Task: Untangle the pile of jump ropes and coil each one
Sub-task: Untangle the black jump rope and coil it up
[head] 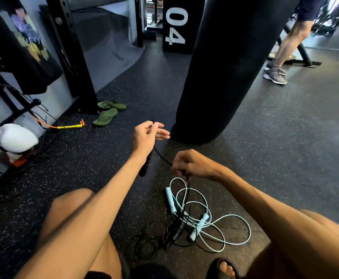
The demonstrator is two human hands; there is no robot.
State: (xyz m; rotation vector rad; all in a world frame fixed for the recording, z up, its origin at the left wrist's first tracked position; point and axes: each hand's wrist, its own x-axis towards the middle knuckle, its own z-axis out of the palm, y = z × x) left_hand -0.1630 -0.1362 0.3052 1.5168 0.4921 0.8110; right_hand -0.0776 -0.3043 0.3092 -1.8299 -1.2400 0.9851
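A tangled pile lies on the dark speckled floor between my knees: a light blue jump rope [221,220] with two pale blue handles, mixed with a black jump rope [176,234]. My left hand [146,135] is raised and pinches the black rope near its end, whose black handle [145,166] hangs down below my wrist. The black cord runs from there down to my right hand [192,164], which grips it in curled fingers just above the pile.
A large black punching bag [225,67] hangs right ahead. Green flip-flops [108,111] and a yellow-orange rope [70,125] lie at the left by a black rack post [72,57]. A white cap [16,137] sits far left. Another person's legs [285,49] stand at the back right.
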